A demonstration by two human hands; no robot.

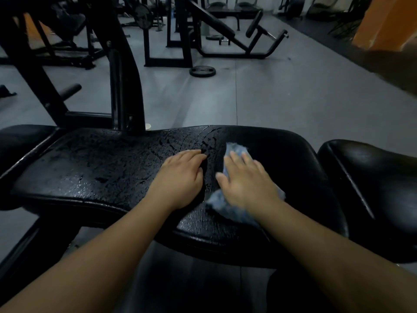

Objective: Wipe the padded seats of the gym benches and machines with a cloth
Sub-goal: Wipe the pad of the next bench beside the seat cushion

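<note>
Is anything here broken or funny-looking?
Yes. The padded seat looks cracked and flaky across its left and middle, while its right end by the cloth is smooth. A weight plate lies loose on the floor.

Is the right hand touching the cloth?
Touching. The head view shows the right hand flat on the cloth, which pokes out past it at both ends.

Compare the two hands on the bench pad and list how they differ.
The left hand lies bare on the cracked black bench pad; the right hand presses a blue cloth against it. The left hand's fingers are close together and slightly bent; the right hand's are spread and straight. The left hand looks sharp, the right hand slightly blurred. Both are palm down on the same pad.
</note>
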